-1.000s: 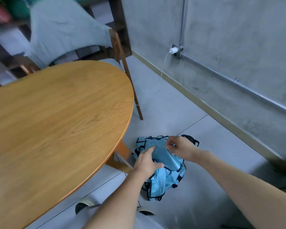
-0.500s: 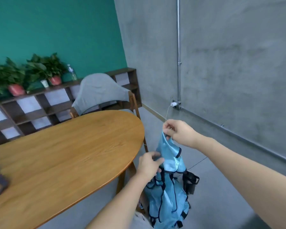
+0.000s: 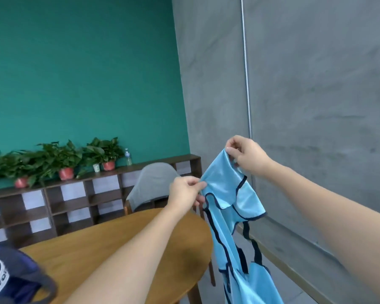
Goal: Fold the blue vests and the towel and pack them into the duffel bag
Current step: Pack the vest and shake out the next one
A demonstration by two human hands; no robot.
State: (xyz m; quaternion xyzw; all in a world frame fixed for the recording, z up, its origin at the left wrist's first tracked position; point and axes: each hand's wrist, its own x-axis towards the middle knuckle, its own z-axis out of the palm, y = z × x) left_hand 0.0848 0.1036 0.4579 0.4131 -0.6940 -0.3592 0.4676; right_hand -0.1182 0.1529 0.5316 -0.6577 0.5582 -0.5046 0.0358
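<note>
Two hands [image 3: 184, 194] pinching blue vests [image 3: 228, 207]

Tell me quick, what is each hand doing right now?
Left hand: pinching the edge of the blue vest.
Right hand: pinching the top of the same vest, held up in the air.

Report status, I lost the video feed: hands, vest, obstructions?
Left hand and right hand both pinch the blue vest, held up beside the table. Duffel bag at table's near left. Nothing blocking.
</note>
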